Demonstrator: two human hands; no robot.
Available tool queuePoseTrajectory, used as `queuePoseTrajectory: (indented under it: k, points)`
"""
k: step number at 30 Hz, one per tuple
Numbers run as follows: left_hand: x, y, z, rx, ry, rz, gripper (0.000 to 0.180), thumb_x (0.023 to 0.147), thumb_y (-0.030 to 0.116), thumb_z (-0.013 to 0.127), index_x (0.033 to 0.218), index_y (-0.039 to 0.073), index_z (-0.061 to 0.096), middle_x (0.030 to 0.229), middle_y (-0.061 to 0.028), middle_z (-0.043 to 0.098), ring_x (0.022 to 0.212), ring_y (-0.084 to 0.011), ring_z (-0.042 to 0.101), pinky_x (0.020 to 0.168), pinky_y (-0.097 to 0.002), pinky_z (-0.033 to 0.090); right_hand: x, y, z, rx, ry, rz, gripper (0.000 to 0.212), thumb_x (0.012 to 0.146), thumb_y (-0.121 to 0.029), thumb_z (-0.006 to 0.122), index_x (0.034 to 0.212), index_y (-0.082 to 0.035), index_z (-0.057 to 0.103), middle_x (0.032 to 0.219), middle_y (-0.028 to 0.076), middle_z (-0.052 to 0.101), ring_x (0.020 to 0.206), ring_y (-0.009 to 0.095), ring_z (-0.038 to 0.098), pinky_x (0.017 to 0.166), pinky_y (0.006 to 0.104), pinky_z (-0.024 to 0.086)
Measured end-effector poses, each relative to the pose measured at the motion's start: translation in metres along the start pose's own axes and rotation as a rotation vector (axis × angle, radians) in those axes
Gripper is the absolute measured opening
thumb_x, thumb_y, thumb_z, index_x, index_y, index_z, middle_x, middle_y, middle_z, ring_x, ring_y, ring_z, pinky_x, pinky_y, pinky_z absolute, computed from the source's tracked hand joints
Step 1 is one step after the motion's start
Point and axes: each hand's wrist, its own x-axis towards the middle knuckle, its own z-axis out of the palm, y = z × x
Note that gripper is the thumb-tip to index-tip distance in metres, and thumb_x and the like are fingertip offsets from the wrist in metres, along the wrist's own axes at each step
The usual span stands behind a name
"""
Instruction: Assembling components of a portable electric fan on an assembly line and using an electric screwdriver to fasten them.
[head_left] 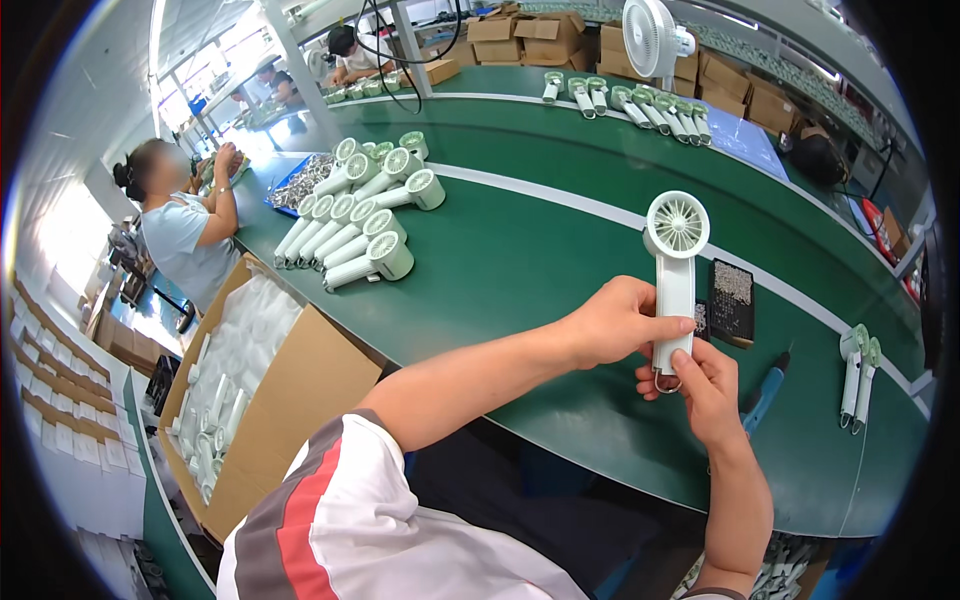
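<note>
A white handheld fan (675, 290) is held upright over the green workbench, its round slotted head at the top. My left hand (618, 322) is closed round the handle from the left, with the thumb across its front. Lower down, my right hand (706, 388) grips the handle's bottom end, where a small wire loop (667, 384) hangs. Just right of the fan lies a black tray (734, 335) with small metal parts, and a second small dark container is partly hidden behind the handle. A blue screwdriver (766, 396) rests on the bench beside my right hand.
Several fans (350, 225) lie grouped on the left of the green bench (500, 265), by a blue tray (284, 208) of metal parts. Two more (856, 375) lie far right. A cardboard box (290, 400) of white parts stands left. Another person (185, 225) sits beyond.
</note>
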Motion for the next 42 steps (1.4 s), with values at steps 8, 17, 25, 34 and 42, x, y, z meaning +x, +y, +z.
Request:
queuePoseTrajectory:
  k: [8, 17, 25, 34, 42]
  points:
    - [0.017, -0.013, -0.012, 0.018, -0.049, -0.08, 0.031, 0.096, 0.022, 0.072, 0.108, -0.006, 0.071, 0.1, -0.0119, 0.074, 0.089, -0.0179, 0.069, 0.081, -0.0361, 0.056, -0.008, -0.007, -0.001, -0.153, 0.084, 0.138, 0.034, 0.108, -0.021, 0.051, 0.121, 0.008, 0.065, 0.094, 0.015, 0.074, 0.076, 0.019, 0.072, 0.062, 0.0293, 0.057]
    - [0.018, -0.048, -0.058, -0.122, -0.003, -0.294, 0.036, 0.098, 0.023, 0.071, 0.113, -0.01, 0.069, 0.101, -0.0169, 0.075, 0.088, -0.0228, 0.074, 0.076, -0.0343, 0.061, -0.032, -0.055, -0.099, -1.273, 0.604, -0.332, 0.025, 0.104, -0.004, 0.055, 0.124, -0.001, 0.07, 0.099, 0.011, 0.075, 0.085, 0.018, 0.071, 0.076, 0.0299, 0.058]
    - [0.013, -0.05, -0.05, 0.02, -0.063, -0.393, 0.037, 0.096, 0.025, 0.075, 0.108, -0.01, 0.069, 0.097, -0.017, 0.075, 0.083, -0.021, 0.075, 0.073, -0.0313, 0.063, -0.074, -0.028, -0.116, -1.857, 0.073, -0.125, 0.057, 0.083, 0.008, 0.056, 0.138, -0.005, 0.061, 0.143, 0.017, 0.059, 0.136, 0.036, 0.054, 0.114, 0.0486, 0.043]
    - [0.018, -0.051, -0.051, 0.039, -0.027, -0.425, 0.034, 0.095, 0.018, 0.075, 0.105, -0.014, 0.068, 0.096, -0.0218, 0.074, 0.083, -0.0263, 0.076, 0.071, -0.0361, 0.066, -0.06, -0.029, -0.121, -1.954, -0.242, -0.18, 0.047, 0.087, -0.002, 0.059, 0.134, -0.004, 0.061, 0.136, 0.016, 0.062, 0.134, 0.035, 0.056, 0.116, 0.0513, 0.043]
    - [0.018, -0.045, -0.052, 0.021, -0.014, -0.462, 0.036, 0.092, 0.018, 0.078, 0.103, -0.015, 0.068, 0.093, -0.022, 0.074, 0.081, -0.0261, 0.076, 0.069, -0.0359, 0.067, -0.074, -0.031, -0.141, -1.448, 0.451, -0.393, 0.039, 0.091, -0.002, 0.054, 0.13, 0.0, 0.058, 0.118, 0.017, 0.065, 0.109, 0.033, 0.065, 0.102, 0.0507, 0.052]
